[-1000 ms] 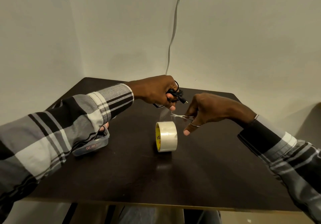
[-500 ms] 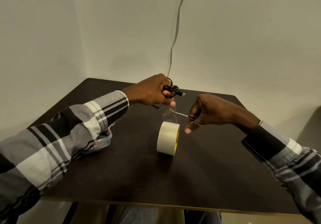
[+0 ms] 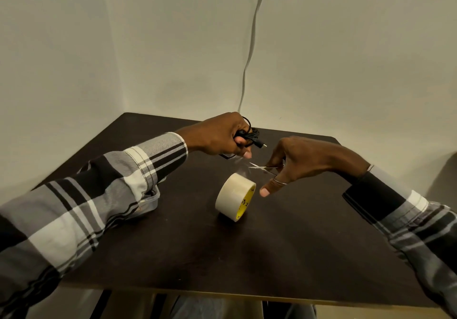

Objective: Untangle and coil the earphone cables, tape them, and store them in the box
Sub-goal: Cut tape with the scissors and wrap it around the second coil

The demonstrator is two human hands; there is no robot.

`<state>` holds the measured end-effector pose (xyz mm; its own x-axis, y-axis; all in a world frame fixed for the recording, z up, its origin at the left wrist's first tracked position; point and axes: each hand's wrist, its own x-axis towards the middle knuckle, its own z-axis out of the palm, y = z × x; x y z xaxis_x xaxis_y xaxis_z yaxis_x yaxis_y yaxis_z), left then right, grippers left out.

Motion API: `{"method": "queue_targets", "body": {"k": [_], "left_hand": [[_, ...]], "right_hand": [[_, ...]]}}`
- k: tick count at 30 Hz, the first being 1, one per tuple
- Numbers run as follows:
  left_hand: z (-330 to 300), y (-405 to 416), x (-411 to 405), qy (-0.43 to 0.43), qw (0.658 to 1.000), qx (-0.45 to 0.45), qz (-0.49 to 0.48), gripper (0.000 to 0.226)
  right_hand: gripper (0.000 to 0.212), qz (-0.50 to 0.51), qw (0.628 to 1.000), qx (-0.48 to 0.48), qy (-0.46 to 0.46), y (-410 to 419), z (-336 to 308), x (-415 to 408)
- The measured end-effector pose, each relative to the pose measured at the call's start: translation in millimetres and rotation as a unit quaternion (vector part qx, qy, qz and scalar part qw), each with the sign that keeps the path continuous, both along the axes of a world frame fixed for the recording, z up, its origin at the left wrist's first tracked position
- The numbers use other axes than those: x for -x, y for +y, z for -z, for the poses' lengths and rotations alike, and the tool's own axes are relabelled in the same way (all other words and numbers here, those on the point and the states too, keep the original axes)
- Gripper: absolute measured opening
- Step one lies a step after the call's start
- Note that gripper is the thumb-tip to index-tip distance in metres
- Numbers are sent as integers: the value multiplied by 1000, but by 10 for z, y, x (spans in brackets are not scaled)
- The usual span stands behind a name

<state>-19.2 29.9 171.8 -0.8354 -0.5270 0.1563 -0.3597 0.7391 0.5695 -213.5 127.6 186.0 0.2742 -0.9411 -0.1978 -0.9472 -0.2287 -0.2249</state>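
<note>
While the left hand [image 3: 220,135] grips a coiled black earphone cable [image 3: 251,134], the right hand [image 3: 299,161] holds small silver scissors [image 3: 259,167] at a clear tape strip [image 3: 241,161]. Just nearer stands a beige tape roll [image 3: 235,196] on the dark wooden table [image 3: 247,249].

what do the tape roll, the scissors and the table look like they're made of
Tape roll: glossy clear plastic film, looking cream when wound, on a yellow printed core, likely card.
Scissors: thin bright blades, apparently bare metal.
Table: dark brown with a dull sheen, probably laminate or veneered board.
</note>
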Motion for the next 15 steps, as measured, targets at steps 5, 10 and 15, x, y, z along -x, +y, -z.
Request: {"method": "queue_targets", "body": {"k": [5,10,15], "left_hand": [[-22,31,-13,3,1000,14,9,22],[-35,47,-62,-3,1000,3,2,19],[-41,-5,-144,21,999,8,-23,28]], "right_hand": [[45,-31,999,-11,-12,-44,-15,-106],[49,-49,999,-9,-6,-81,-6,-126],[38,-41,999,4,1,-50,67,-64]]}}
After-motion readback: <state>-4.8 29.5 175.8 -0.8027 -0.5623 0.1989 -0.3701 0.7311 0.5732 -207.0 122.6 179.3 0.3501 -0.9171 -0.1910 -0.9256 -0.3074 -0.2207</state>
